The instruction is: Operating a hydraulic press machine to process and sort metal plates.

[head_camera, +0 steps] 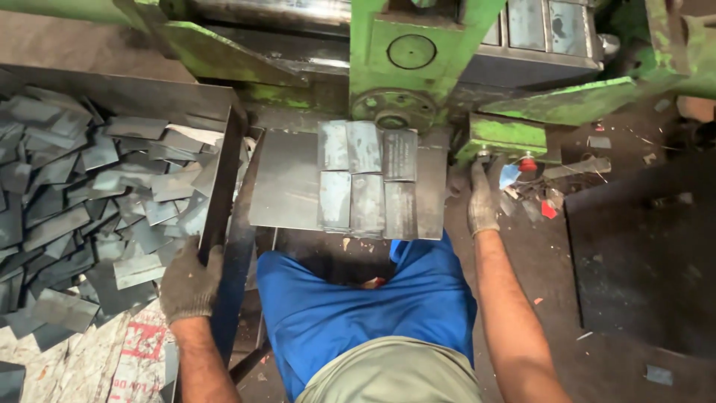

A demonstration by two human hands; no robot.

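Left hand point(190, 287) clamped on steel tray wall point(221, 186) as brace — right hand point(483, 200) at green control box point(501, 136), grip unclear

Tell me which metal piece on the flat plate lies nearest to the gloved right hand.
The lower right piece of the six: it sits in the front row at the right end, closest to the right hand.

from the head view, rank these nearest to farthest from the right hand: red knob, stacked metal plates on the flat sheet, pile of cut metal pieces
1. red knob, just right of the right hand
2. stacked metal plates, to its left on the flat sheet
3. pile of cut metal pieces, far left, past the left hand
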